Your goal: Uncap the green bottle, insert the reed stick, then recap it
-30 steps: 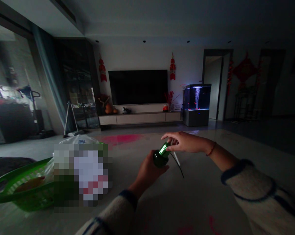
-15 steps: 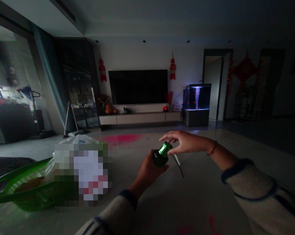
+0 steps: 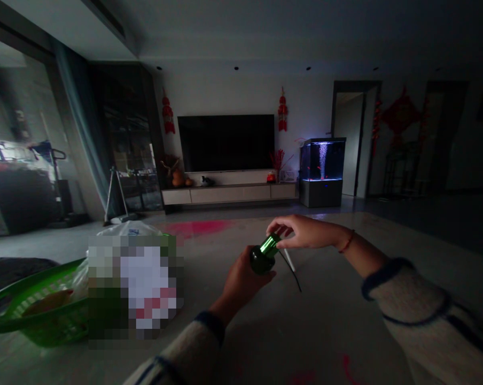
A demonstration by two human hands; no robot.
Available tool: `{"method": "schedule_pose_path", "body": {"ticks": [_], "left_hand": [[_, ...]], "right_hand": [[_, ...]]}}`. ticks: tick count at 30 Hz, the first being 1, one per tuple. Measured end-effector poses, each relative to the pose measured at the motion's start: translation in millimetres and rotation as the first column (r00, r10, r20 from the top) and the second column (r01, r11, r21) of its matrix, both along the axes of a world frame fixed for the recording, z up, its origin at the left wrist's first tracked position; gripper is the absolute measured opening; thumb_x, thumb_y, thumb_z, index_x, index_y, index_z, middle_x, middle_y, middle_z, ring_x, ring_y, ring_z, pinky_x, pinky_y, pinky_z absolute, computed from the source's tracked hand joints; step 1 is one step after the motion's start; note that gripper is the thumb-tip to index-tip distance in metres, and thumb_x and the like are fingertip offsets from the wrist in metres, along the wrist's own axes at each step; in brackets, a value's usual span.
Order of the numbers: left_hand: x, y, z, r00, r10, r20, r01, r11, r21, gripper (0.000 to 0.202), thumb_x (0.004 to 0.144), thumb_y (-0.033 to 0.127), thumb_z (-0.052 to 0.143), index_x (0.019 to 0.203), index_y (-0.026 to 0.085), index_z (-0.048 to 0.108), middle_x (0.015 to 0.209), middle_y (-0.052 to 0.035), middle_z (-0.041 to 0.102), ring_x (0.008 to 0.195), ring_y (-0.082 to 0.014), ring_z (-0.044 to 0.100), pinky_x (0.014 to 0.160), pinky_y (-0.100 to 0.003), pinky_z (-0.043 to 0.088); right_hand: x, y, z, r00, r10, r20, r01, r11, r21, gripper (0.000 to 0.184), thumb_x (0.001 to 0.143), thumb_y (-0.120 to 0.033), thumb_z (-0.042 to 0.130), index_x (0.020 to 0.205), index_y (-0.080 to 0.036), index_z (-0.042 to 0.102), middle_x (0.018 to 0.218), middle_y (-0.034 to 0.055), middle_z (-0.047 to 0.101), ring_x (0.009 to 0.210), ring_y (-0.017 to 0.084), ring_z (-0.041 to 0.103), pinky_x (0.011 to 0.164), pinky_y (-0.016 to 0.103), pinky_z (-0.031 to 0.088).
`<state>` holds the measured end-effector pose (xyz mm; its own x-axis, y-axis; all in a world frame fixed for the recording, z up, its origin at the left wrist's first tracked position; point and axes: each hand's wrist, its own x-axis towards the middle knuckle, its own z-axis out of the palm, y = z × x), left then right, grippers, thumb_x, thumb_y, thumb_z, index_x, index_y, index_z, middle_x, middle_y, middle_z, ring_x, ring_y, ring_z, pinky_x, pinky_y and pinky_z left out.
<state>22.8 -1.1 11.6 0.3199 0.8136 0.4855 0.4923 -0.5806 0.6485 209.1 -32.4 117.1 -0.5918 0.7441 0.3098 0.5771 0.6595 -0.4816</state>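
A small dark green bottle (image 3: 261, 261) with a rounded body and a shiny green cap (image 3: 270, 244) is tilted up to the right. My left hand (image 3: 241, 275) is closed round its body from the left and below. From the right, my right hand (image 3: 300, 232) has its thumb and fingers curled about the top of the cap. Behind the bottle, a thin white stick-like thing (image 3: 290, 260) and a thin dark cord (image 3: 295, 278) slant over the pale tabletop; their upper ends are hidden.
At the left stands a green plastic basket (image 3: 61, 321) with a clear plastic bag (image 3: 129, 229) and a blurred-out white thing (image 3: 145, 278) by it. Pink stains (image 3: 201, 228) mark the tabletop. Farther off are a low TV cabinet (image 3: 229, 193) and a lit fish tank (image 3: 324, 160).
The fingers of my right hand have closed in on the cap, where they were spread apart above it before. My left hand and the bottle have barely moved.
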Motion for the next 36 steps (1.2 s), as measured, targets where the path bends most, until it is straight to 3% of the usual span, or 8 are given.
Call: {"method": "schedule_pose_path", "body": {"ticks": [7, 12, 16, 20, 30, 36], "left_hand": [[0.7, 0.4, -0.7, 1.0, -0.009, 0.004, 0.009, 1.0, 0.021, 0.055, 0.054, 0.035, 0.069, 0.101, 0.018, 0.045, 0.085, -0.003, 0.061, 0.074, -0.0164, 0.056, 0.063, -0.028, 0.042], [1.2, -2.7, 2.1, 1.0, 0.006, 0.016, -0.006, 1.0, 0.006, 0.055, 0.053, 0.036, 0.069, 0.1, 0.019, 0.046, 0.085, -0.0031, 0.06, 0.073, -0.0163, 0.056, 0.062, -0.027, 0.041], [1.4, -3.3, 2.1, 1.0, -0.007, 0.012, 0.007, 1.0, 0.01, 0.052, 0.054, 0.037, 0.068, 0.097, 0.019, 0.046, 0.082, -0.0023, 0.06, 0.07, -0.0149, 0.055, 0.06, -0.026, 0.041], [0.9, -0.9, -1.5, 1.0, -0.006, 0.0, 0.006, 1.0, 0.025, 0.053, 0.053, 0.038, 0.069, 0.097, 0.019, 0.045, 0.082, -0.0024, 0.06, 0.07, -0.0156, 0.055, 0.06, -0.026, 0.04], [1.2, -1.1, 0.6, 1.0, 0.011, -0.024, -0.011, 1.0, 0.016, 0.054, 0.053, 0.036, 0.069, 0.098, 0.018, 0.045, 0.084, -0.0032, 0.061, 0.073, -0.0166, 0.056, 0.061, -0.027, 0.041], [1.9, -1.6, 2.3, 1.0, 0.013, -0.009, -0.013, 1.0, 0.009, 0.054, 0.053, 0.036, 0.068, 0.098, 0.017, 0.045, 0.085, -0.0038, 0.061, 0.072, -0.0158, 0.056, 0.06, -0.026, 0.041]], "right_hand": [[-0.1, -1.2, 3.0, 0.995, 0.1, -0.022, -0.1, 0.995, 0.004, 0.03, 0.068, -0.017, 0.061, 0.097, -0.014, 0.057, 0.102, 0.0055, 0.06, 0.094, 0.013, 0.055, 0.086, 0.03, 0.043], [-0.7, 0.7, 2.0, 0.996, 0.054, -0.077, -0.055, 0.998, -0.006, 0.04, 0.068, -0.025, 0.064, 0.105, -0.015, 0.053, 0.106, 0.0067, 0.058, 0.098, 0.015, 0.053, 0.089, 0.032, 0.041], [-1.2, 2.0, 0.0, 0.998, -0.011, -0.063, 0.007, 0.997, -0.073, 0.031, 0.075, -0.026, 0.056, 0.103, -0.014, 0.054, 0.098, 0.0072, 0.061, 0.088, 0.014, 0.056, 0.079, 0.029, 0.045], [0.8, 1.3, -0.2, 1.0, 0.019, 0.005, -0.018, 0.996, -0.092, 0.031, 0.074, -0.024, 0.056, 0.104, -0.013, 0.054, 0.096, 0.0065, 0.061, 0.083, 0.013, 0.057, 0.074, 0.026, 0.045], [1.6, 0.8, -0.8, 0.995, 0.101, 0.009, -0.1, 0.992, -0.08, 0.034, 0.073, -0.014, 0.055, 0.106, -0.014, 0.053, 0.103, 0.0063, 0.06, 0.091, 0.013, 0.056, 0.083, 0.027, 0.043], [0.6, 0.6, -1.1, 0.996, 0.085, -0.003, -0.085, 0.994, -0.063, 0.042, 0.07, -0.02, 0.06, 0.111, -0.014, 0.05, 0.104, 0.0061, 0.058, 0.094, 0.014, 0.054, 0.086, 0.028, 0.041]]}}
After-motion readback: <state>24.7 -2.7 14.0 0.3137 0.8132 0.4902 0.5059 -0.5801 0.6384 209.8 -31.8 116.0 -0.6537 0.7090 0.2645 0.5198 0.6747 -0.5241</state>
